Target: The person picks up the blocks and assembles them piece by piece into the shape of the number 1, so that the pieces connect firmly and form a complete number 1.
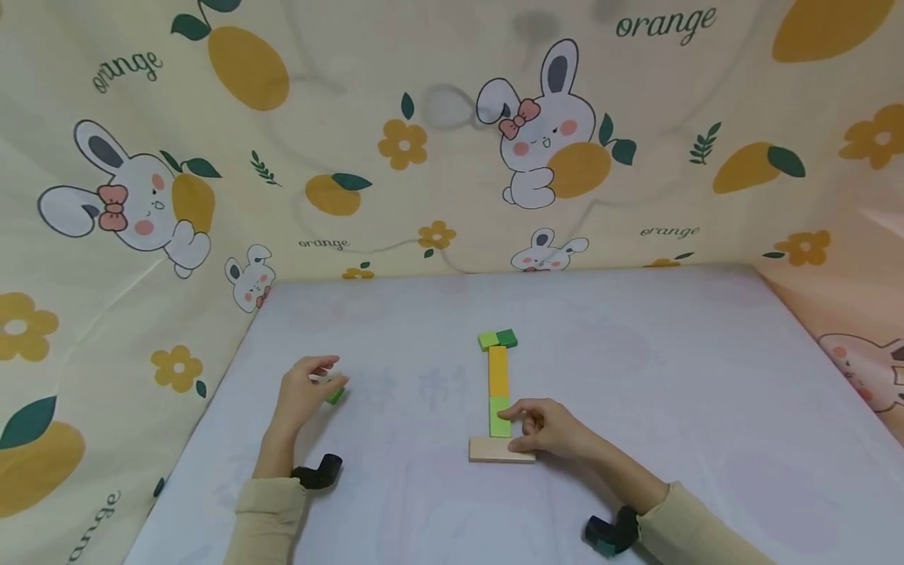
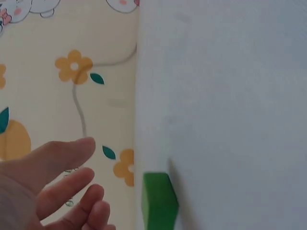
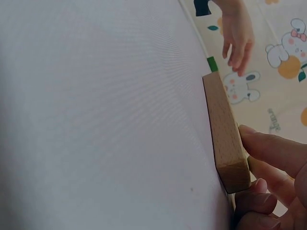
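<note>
A long pale wooden block (image 1: 489, 450) lies across the near end of a row of blocks on the table. Beyond it come a light green block (image 1: 500, 428), a yellow-orange block (image 1: 497, 371), then a lime block (image 1: 487, 340) and a dark green block (image 1: 508, 337) set side by side at a slant. My right hand (image 1: 554, 428) pinches at the wooden block's right end, thumb on the wood, index fingertip at the light green block. My left hand (image 1: 302, 396) is at the left, fingers loosely bent, just beside a separate green block (image 2: 160, 203) and apart from it in the left wrist view.
A white cloth (image 1: 417, 510) covers the table. Behind and at the sides hangs a cream curtain (image 1: 438, 188) printed with rabbits and oranges. Black wrist cameras (image 1: 319, 472) sit at both cuffs, close above the table.
</note>
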A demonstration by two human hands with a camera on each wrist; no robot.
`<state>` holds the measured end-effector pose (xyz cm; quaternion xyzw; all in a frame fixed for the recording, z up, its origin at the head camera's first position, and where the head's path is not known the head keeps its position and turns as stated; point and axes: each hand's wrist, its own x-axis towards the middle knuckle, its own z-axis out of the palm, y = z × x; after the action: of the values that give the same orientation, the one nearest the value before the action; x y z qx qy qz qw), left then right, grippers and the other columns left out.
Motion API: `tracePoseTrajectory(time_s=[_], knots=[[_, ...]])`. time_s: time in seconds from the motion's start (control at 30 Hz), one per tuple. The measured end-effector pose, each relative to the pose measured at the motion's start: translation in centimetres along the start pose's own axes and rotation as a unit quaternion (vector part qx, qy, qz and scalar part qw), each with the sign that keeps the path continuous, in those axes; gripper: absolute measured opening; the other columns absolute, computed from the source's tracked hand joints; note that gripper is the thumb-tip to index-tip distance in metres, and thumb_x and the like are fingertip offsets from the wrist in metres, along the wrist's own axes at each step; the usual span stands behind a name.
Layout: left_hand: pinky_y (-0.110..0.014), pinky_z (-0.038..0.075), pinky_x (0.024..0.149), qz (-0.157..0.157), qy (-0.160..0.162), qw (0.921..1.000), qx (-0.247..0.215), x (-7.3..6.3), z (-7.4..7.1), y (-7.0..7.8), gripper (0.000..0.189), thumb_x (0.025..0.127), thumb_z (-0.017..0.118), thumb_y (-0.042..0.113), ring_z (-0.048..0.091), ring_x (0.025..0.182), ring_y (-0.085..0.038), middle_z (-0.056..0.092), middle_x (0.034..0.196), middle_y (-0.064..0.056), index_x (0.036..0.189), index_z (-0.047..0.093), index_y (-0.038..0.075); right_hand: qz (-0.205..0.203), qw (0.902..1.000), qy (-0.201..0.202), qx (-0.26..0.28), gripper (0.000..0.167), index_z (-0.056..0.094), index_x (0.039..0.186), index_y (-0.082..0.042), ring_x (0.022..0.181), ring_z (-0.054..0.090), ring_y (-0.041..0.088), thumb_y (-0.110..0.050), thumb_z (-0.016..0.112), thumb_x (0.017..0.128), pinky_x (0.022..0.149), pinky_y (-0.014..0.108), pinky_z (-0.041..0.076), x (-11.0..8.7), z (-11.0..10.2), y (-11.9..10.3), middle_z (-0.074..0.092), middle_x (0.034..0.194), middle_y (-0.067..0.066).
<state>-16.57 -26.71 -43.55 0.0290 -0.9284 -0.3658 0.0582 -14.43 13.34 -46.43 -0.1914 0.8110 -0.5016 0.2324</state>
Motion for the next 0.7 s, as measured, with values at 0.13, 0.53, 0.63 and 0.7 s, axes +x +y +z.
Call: tracePoseTrajectory(time_s=[0.13,0.53,0.63,0.7], knots=[[-0.037,0.048,0.087,-0.049,-0.005,0.9988,0.003,-0.5,-0.4,-0.6,0.045,0.084,0.073,0.016,0.057,0.108,-0.034,0.062,0.120,-0.024,0.124,0.062,-0.001,-0.008,1.0000,-0.004,-0.001,0.044,0.064,0.118,0.003,0.057,0.036,0.002,-0.011,0.077,0.078,0.053,0.016,0.030,0.0,0.0,0.2,0.039,0.062,-0.004],[-0.020,0.043,0.073,-0.135,-0.061,0.9889,-0.017,-1.3,-0.8,-2.2,0.058,0.080,0.077,0.025,0.058,0.094,-0.021,0.064,0.113,-0.023,0.124,0.058,-0.007,-0.013,0.9998,-0.009,0.009,0.046,0.063,0.119,0.004,0.056,0.035,0.002,-0.010,0.077,0.078,0.052,0.016,0.030,0.0,0.0,0.4,0.039,0.061,-0.004],[-0.021,0.042,0.070,-0.147,-0.068,0.9867,-0.014,-1.3,-0.8,-2.4,0.056,0.078,0.079,0.024,0.056,0.087,-0.016,0.065,0.103,-0.018,0.121,0.060,-0.007,-0.011,0.9998,-0.009,0.011,0.046,0.063,0.119,0.004,0.056,0.036,0.002,-0.010,0.078,0.078,0.052,0.016,0.030,0.0,0.0,0.3,0.039,0.062,-0.003],[-0.022,0.042,0.069,-0.150,-0.067,0.9864,-0.013,-1.3,-0.8,-2.4,0.052,0.077,0.079,0.022,0.055,0.083,-0.015,0.065,0.097,-0.015,0.117,0.062,-0.007,-0.009,0.9999,-0.007,0.009,0.046,0.063,0.119,0.003,0.056,0.036,0.002,-0.010,0.078,0.077,0.052,0.016,0.030,0.0,0.0,0.2,0.039,0.062,-0.003]])
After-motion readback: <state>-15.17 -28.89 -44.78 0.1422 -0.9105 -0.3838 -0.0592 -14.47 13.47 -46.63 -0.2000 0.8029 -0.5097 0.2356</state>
